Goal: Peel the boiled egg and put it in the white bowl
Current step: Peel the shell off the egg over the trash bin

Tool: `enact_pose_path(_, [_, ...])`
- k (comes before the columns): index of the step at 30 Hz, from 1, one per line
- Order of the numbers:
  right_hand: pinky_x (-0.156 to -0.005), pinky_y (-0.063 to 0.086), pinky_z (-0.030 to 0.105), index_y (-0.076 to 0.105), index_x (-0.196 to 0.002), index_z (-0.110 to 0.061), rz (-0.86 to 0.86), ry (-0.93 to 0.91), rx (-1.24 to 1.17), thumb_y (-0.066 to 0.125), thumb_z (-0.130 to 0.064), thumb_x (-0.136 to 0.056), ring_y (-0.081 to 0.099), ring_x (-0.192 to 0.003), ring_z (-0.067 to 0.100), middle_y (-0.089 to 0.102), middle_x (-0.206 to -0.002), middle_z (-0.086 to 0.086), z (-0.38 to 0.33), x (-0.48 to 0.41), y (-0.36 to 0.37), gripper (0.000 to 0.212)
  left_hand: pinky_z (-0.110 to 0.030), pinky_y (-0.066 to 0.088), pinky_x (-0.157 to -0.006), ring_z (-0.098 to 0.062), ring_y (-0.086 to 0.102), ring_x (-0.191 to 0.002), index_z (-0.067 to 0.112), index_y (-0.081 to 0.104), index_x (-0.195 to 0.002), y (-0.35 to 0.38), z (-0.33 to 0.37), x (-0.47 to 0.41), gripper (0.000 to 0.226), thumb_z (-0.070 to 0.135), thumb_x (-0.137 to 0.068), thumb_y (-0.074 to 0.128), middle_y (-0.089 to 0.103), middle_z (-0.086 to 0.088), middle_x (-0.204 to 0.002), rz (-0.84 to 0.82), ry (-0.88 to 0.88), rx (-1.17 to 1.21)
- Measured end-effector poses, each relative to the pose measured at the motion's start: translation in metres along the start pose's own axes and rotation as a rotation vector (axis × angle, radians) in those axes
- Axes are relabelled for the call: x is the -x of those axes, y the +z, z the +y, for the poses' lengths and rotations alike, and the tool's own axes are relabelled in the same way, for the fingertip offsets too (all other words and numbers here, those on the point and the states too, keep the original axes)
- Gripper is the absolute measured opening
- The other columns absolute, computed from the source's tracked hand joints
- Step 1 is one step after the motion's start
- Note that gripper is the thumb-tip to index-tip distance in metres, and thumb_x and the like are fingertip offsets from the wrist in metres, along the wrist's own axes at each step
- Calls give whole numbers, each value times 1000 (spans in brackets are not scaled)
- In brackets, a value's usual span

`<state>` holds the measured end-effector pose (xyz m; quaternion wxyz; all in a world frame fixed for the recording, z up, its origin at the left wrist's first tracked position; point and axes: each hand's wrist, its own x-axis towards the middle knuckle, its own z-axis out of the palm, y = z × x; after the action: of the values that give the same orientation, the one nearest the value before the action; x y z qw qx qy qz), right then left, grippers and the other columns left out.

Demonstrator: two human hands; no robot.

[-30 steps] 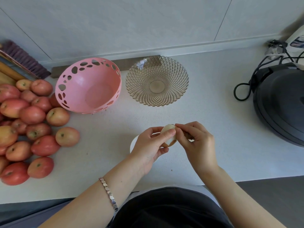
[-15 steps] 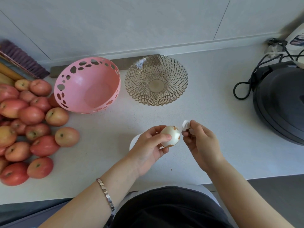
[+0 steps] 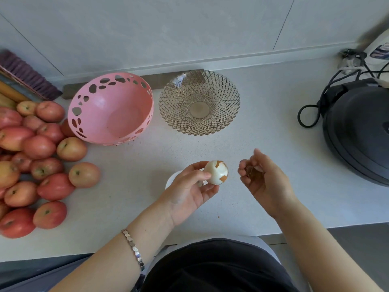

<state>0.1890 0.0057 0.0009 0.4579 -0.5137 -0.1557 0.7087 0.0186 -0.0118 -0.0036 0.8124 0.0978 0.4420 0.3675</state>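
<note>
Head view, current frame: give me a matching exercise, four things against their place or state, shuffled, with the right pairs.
Things:
1. egg
2. pink bowl
3. apples
4. white bowl

Places or states:
A. piled at the counter's left
B. mostly hidden under the left hand
C. empty, beside the glass bowl
D. partly peeled, brown shell patches left

Pairs: 1-D, 2-C, 3-A, 4-B

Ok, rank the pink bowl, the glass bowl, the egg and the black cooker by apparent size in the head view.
1. Black cooker, though cut off by the frame.
2. Pink bowl and glass bowl: too alike to rank.
3. Egg, in the left hand, smallest.
</note>
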Motion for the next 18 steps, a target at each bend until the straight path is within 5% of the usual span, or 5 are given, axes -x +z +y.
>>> enact_pose_path(5, [-52, 47, 16, 67, -92, -8, -113, -47, 275, 57, -13, -85, 57, -58, 9, 64, -64, 0, 5, 7, 1, 14, -23, 55, -62, -15, 64, -77, 12, 59, -101, 1, -1, -2, 36, 8, -65, 63, 65, -9, -100, -7, 20, -16])
enact_pose_path(8, [-54, 44, 14, 71, -85, -17, -83, -138, 465, 71, -27, -65, 50, -55, 10, 56, -61, 4, 5, 9, 5, 23, -23, 55, -62, -14, 68, -75, 12, 60, -97, 0, -2, -3, 42, 10, -56, 69, 69, -5, -93, 0, 58, -28])
enact_pose_path(12, [-50, 40, 13, 73, -75, -22, -44, -259, 606, 72, -18, -71, 42, -51, 9, 49, -57, 11, 5, 12, 10, 5, -20, 53, -62, -11, 69, -74, 11, 59, -103, 4, -2, -2, 44, 8, -62, 75, 68, -4, -95, 59, 122, -123])
enact_pose_path(18, [-49, 39, 7, 72, -74, -20, 9, -417, 673, 64, -9, -80, 51, -48, 0, 64, -51, -16, 12, 16, 13, 14, -18, 52, -62, -8, 70, -72, 12, 59, -103, 8, -6, 0, 43, 7, -63, 73, 67, -6, -98, 179, 200, -189])
